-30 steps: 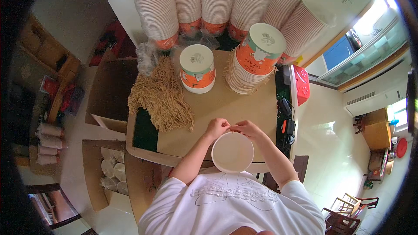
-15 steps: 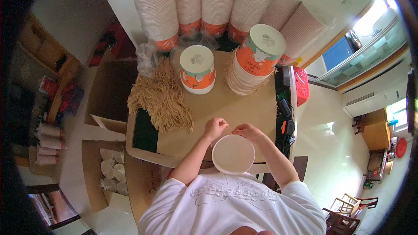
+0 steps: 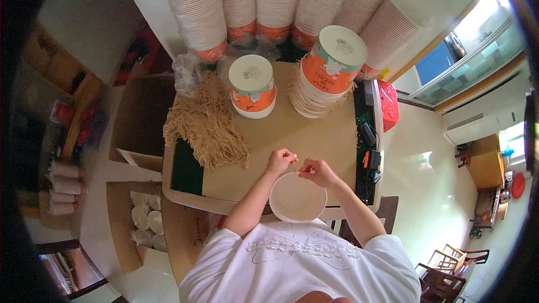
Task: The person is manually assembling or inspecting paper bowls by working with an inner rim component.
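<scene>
Just below the middle of the frame, a white paper bowl (image 3: 297, 197) is sitting at the near edge of the cardboard-covered bench (image 3: 314, 134). The left hand (image 3: 279, 161) and right hand (image 3: 317, 171) are both resting at its far rim, each grip pinching a thin strand between the fingertips. A heap of tan straw strands (image 3: 208, 123) is lying left of centre, with an orange-and-white bowl stack (image 3: 252, 86) just above it.

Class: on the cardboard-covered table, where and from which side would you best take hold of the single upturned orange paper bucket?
Probably the orange bucket by its side wall, from the person's near side: it stands bottom-up and alone, with open tabletop in front, string bundle left.
</scene>
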{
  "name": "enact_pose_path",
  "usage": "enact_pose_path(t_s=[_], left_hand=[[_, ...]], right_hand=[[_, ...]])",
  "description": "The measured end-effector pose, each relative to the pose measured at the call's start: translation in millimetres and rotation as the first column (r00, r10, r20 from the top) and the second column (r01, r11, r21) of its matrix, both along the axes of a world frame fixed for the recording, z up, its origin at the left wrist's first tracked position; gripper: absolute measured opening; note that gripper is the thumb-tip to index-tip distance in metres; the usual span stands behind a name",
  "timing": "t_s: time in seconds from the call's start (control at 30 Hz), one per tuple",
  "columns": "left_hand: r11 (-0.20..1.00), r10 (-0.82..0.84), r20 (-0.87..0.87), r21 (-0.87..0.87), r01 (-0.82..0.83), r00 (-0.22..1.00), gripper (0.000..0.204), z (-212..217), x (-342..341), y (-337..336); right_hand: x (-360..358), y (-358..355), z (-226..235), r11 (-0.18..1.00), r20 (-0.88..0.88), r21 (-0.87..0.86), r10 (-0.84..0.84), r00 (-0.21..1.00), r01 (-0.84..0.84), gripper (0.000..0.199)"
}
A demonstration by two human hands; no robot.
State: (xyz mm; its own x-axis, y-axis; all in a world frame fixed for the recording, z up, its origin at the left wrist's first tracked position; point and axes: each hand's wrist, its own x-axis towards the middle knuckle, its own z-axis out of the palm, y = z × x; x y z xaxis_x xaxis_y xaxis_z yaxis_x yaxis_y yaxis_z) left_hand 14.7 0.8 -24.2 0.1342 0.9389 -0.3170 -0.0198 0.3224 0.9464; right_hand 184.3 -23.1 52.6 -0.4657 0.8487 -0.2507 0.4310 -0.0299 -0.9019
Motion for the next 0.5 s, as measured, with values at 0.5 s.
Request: enact_pose_path(t_s=[0.5], left_hand=[[0.994,0.027,-0.103,0.111,-0.015,0.994,0.013,-1.0,8.8,3.5]], right_hand=[[-6.6,16.4,-29.2,0.916,-0.096,-0.393,-0.123,0.988,0.076,0.014]])
